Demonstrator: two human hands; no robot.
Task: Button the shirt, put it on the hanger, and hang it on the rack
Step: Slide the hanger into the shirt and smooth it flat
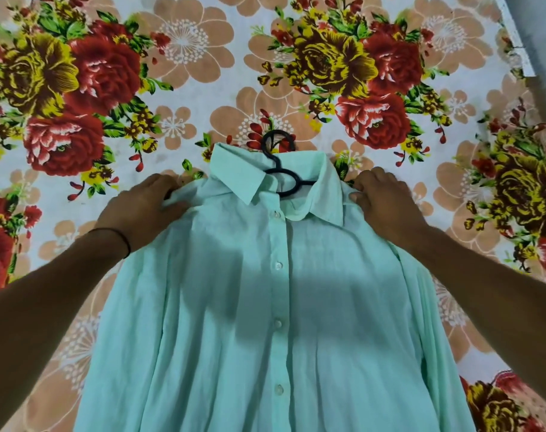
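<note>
A mint-green shirt [274, 322] lies front up on the flowered bedsheet, its placket closed by several white buttons. A black hanger [279, 157] sits inside it; only the hook and neck loop show at the open collar. My left hand [143, 207] grips the shirt's left shoulder, fingers curled into the bunched cloth. At the other shoulder seam, beside the collar, my right hand [384, 204] pinches the fabric. The hanger's arms are hidden under the cloth.
The flowered bedsheet [203, 73] covers the whole surface around the shirt. The bed's edge and a strip of grey floor [543, 32] show at the top right. No rack is in view.
</note>
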